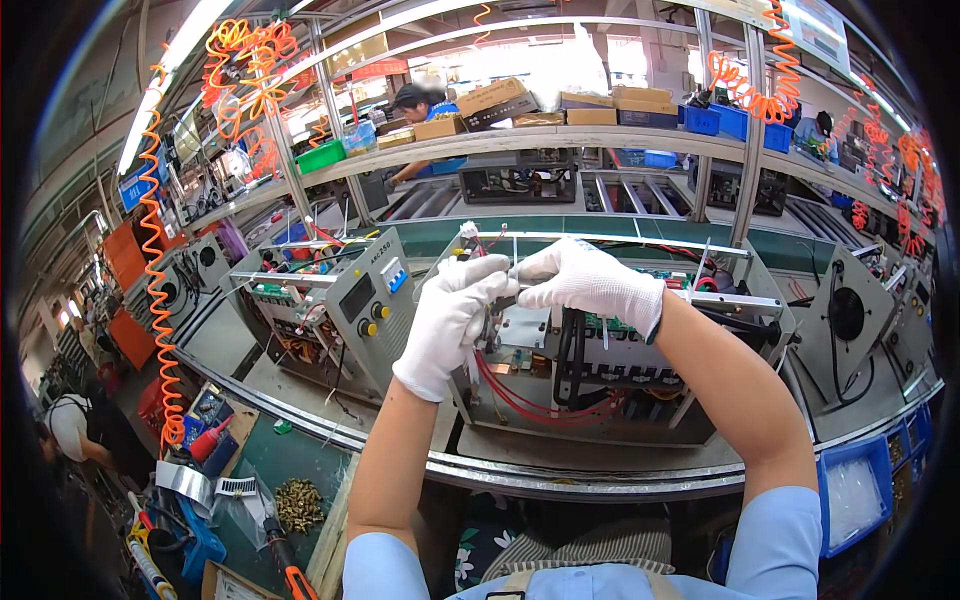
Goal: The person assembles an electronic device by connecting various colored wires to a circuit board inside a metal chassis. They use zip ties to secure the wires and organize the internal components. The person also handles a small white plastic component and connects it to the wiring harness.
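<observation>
Both gloved hands meet over the open chassis (600,370) mid-table, the left hand (452,320) closed around a wire bundle (487,325) while the right hand (590,283) pinches its top end, steadying it above the red wires (520,398).

Factory hall; metal shelving (560,140) overhead; orange coiled hoses (155,290) hanging; strip light (165,75) upper left; green bench mat (290,460).

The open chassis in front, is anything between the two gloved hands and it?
Nothing visible. The left hand and right hand are already at the top front of the open chassis, fingers together on a small part there, above the red wires.
</observation>
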`<control>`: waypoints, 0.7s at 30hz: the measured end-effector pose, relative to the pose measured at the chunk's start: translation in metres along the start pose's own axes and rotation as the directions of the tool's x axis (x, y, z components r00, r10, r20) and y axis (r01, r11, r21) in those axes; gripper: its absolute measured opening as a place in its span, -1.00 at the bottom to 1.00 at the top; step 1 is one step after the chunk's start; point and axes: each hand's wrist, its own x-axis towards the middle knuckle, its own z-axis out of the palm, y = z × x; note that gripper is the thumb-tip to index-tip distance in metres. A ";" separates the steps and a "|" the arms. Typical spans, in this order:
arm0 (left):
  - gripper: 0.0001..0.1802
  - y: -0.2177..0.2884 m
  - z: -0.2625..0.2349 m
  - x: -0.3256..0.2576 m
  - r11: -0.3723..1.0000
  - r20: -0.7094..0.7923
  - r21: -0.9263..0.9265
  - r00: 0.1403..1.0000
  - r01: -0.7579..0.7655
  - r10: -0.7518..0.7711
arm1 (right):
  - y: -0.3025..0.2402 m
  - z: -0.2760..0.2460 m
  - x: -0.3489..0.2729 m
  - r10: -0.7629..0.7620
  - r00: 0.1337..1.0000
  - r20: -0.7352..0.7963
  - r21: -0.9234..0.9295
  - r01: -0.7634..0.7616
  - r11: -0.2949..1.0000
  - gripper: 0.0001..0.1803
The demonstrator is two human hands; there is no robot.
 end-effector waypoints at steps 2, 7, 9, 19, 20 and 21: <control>-0.71 -0.002 0.015 0.004 0.989 -0.144 0.144 0.988 -0.042 0.063 | 0.001 0.003 0.001 0.013 1.000 -0.013 -0.038 -0.013 0.999 -0.59; -0.87 0.001 0.021 0.016 0.805 -0.065 0.585 0.984 -0.099 0.168 | -0.005 0.003 -0.002 0.045 0.998 -0.040 -0.042 -0.046 0.998 -0.69; -0.86 -0.007 0.014 0.021 0.760 0.003 0.585 0.937 -0.285 0.349 | -0.007 0.003 0.000 0.040 0.998 -0.046 -0.116 -0.046 0.992 -0.66; -0.57 0.011 0.007 -0.012 0.985 -0.013 0.174 1.000 0.006 -0.004 | -0.010 0.002 -0.004 0.038 0.998 -0.043 -0.067 -0.041 0.997 -0.52; -0.53 0.009 0.008 -0.013 0.984 -0.004 0.180 1.000 0.002 -0.001 | -0.009 0.001 -0.004 0.062 0.997 -0.035 -0.052 -0.064 0.997 -0.51; -0.49 0.008 0.009 -0.013 0.985 0.002 0.170 1.000 0.001 -0.002 | -0.009 0.000 -0.004 0.086 0.996 -0.028 -0.037 -0.087 0.996 -0.50</control>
